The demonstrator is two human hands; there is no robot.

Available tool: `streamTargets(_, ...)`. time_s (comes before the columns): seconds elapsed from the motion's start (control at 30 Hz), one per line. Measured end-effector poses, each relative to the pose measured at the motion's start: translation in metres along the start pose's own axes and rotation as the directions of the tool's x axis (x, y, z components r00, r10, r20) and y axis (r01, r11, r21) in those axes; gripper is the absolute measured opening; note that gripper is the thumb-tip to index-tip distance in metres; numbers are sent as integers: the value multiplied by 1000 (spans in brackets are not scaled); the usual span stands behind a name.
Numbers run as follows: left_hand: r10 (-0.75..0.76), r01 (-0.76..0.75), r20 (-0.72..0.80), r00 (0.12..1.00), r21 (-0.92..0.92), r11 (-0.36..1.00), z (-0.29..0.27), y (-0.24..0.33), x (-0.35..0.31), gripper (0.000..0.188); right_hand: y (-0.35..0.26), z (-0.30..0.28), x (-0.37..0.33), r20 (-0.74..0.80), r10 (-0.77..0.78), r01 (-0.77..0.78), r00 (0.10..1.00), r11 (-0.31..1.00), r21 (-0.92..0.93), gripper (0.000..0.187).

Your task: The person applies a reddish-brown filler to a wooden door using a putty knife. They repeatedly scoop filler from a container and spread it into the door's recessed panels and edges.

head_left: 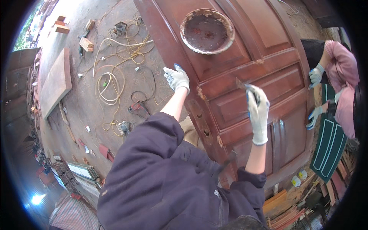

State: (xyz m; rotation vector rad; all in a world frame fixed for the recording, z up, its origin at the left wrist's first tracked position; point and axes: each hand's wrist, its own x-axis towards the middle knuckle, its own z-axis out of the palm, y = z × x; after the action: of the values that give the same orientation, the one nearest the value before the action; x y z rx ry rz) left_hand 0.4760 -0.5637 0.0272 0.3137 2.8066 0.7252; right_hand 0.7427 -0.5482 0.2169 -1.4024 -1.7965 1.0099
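Note:
A brown panelled wooden door [239, 97] lies tilted before me, with pale filler patches on its frame. My right hand [258, 113], in a white glove with blue, is closed around what looks like a small putty knife [240, 83]; its thin blade points up and left over the middle panel, and its handle is mostly hidden by the fingers. My left hand [177, 79], gloved alike, is at the door's left edge with its fingers apart and nothing visible in it. On the upper part of the door rests a round bowl [230, 33] with a crusted rim and dark brown contents.
Across the door, at the right, stands a co-worker in a pink top [342, 65], with gloved hands near the door's edge. Hoses and cords [111, 88] tangle on the floor at left, among power tools [138, 109]. A wooden slab [57, 82] lies farther left; wood strips [291, 216] lie lower right.

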Motion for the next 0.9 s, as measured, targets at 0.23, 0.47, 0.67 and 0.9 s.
streamTargets(0.23,-22,17,47,999,93,996,-7,14,1,67,-8,83,158,159,-200,240,967,924,-296,19)
streamTargets(0.47,-59,50,72,996,127,991,-3,20,7,65,4,160,237,264,-92,207,960,868,-451,24)
streamTargets(0.67,-34,29,34,999,153,988,5,11,13,65,-6,195,258,295,16,167,956,795,-583,29)
streamTargets(0.9,-76,66,77,994,126,990,-1,18,12,64,1,201,262,314,48,161,948,781,-604,29)
